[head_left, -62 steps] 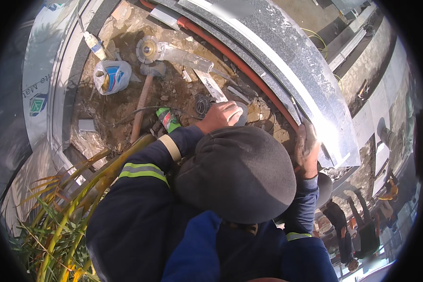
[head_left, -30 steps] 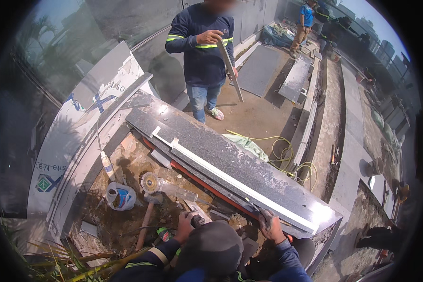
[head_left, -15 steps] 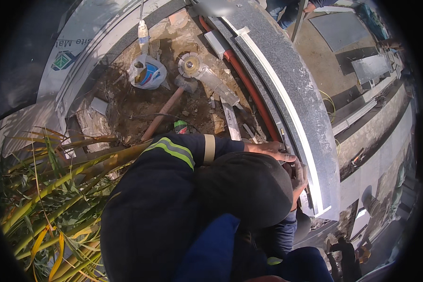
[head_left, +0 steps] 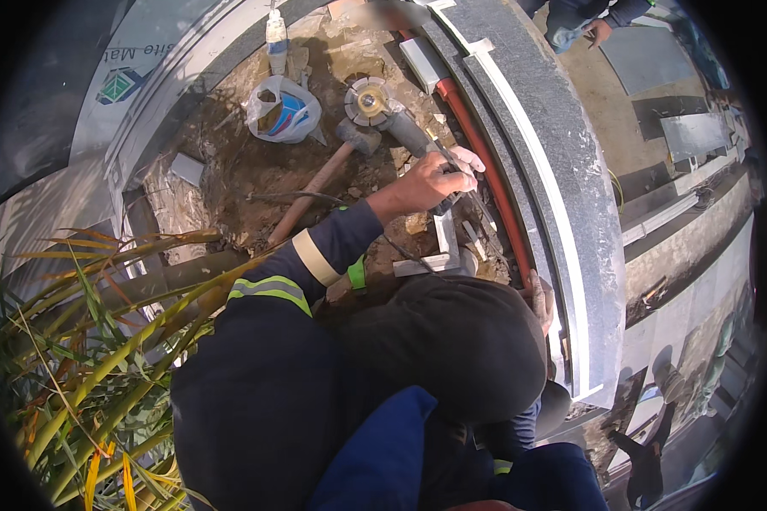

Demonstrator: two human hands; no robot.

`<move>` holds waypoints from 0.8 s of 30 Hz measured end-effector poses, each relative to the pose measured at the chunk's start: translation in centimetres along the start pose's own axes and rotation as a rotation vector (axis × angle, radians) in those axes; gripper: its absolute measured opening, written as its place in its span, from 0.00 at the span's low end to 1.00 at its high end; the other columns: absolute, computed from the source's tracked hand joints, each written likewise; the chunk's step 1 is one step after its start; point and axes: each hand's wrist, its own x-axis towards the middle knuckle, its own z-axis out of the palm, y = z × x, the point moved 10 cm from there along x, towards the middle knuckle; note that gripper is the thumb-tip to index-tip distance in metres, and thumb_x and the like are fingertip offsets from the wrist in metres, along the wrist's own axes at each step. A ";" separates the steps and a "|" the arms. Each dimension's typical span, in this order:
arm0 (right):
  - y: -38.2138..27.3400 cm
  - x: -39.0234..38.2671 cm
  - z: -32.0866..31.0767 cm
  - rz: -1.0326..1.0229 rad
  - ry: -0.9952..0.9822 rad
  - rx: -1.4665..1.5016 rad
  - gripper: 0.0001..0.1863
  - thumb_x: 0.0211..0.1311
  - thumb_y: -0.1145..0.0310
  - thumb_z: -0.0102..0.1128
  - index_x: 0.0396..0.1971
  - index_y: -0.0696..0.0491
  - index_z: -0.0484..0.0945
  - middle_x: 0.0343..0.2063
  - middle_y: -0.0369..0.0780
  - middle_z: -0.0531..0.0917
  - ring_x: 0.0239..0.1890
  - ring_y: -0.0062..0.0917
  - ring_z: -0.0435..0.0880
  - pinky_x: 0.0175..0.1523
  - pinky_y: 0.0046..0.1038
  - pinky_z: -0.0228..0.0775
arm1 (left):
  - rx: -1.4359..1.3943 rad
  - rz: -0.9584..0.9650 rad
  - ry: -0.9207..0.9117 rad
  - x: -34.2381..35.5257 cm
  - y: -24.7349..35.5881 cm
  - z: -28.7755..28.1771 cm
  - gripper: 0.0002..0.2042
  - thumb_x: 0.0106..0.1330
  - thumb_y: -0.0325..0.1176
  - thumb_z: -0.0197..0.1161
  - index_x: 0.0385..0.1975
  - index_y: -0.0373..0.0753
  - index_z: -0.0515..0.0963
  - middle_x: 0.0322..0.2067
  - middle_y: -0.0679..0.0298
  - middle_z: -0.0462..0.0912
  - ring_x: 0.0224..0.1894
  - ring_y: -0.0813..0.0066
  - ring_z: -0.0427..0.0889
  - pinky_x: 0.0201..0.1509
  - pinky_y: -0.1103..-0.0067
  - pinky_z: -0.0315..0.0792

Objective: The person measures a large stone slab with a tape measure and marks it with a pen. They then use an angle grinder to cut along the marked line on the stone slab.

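- Head view, the person's left hand (head_left: 435, 180): it was drawn narrow, pinching a thin dark rod (head_left: 442, 150) between thumb and fingers. The rod slanted in that hand, above rubble-strewn soil (head_left: 222, 183) and to the left of a red pipe (head_left: 467, 115).
- The right hand (head_left: 540, 300) was at the near edge of a grey speckled slab (head_left: 562, 145), close to the pipe's lower end. A dark cap (head_left: 460, 341) hid much of it, so I cannot tell whether it held anything.
- A white strip (head_left: 577, 298) ran lengthwise along the slab.
- Just beyond the left hand lay an angle grinder (head_left: 369, 100) with a round disc, beside a wooden-handled hammer (head_left: 314, 189). A white plastic bag (head_left: 283, 115) sat farther left.
- Pale offcuts (head_left: 424, 264) lay between the 2 hands.
- Yellow-green plant stems (head_left: 132, 356) filled the lower left; at the upper right, another person's hand (head_left: 601, 32) showed.
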 end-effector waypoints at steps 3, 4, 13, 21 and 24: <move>2.9 -0.7 -0.9 0.144 0.001 -0.026 0.28 0.64 0.80 0.67 0.65 0.58 0.76 0.44 0.49 0.81 0.36 0.33 0.82 0.45 0.34 0.76 | 0.149 -0.081 0.330 1.6 1.3 -14.0 0.13 0.67 0.34 0.65 0.46 0.34 0.86 0.38 0.63 0.89 0.43 0.74 0.86 0.51 0.75 0.78; 3.4 -0.7 -1.2 0.148 0.001 -0.052 0.28 0.64 0.79 0.67 0.65 0.58 0.76 0.44 0.50 0.81 0.37 0.35 0.82 0.46 0.35 0.76 | 0.090 -0.162 0.400 1.6 1.4 -17.9 0.14 0.67 0.34 0.66 0.46 0.33 0.86 0.38 0.64 0.89 0.41 0.74 0.86 0.49 0.75 0.78; 4.4 -0.4 -0.4 0.312 -0.132 -0.053 0.25 0.65 0.76 0.67 0.63 0.61 0.77 0.49 0.52 0.82 0.45 0.41 0.84 0.49 0.38 0.76 | 0.011 -0.429 0.477 -2.3 -4.6 -26.6 0.17 0.66 0.40 0.67 0.47 0.36 0.88 0.43 0.62 0.88 0.40 0.75 0.83 0.50 0.76 0.75; 9.7 -4.3 -1.1 0.132 -0.092 -0.158 0.26 0.63 0.76 0.69 0.62 0.61 0.77 0.48 0.52 0.82 0.38 0.40 0.86 0.46 0.37 0.77 | 0.188 -0.324 0.769 2.1 2.1 -36.5 0.19 0.60 0.41 0.72 0.32 0.25 0.84 0.27 0.58 0.83 0.24 0.67 0.81 0.28 0.68 0.74; 9.4 -3.6 -0.6 0.252 -0.131 -0.083 0.26 0.64 0.76 0.69 0.62 0.61 0.77 0.47 0.51 0.82 0.39 0.40 0.86 0.46 0.38 0.78 | 0.203 -0.342 0.835 3.2 0.6 -43.0 0.22 0.62 0.43 0.72 0.38 0.23 0.84 0.32 0.55 0.86 0.26 0.68 0.84 0.28 0.66 0.75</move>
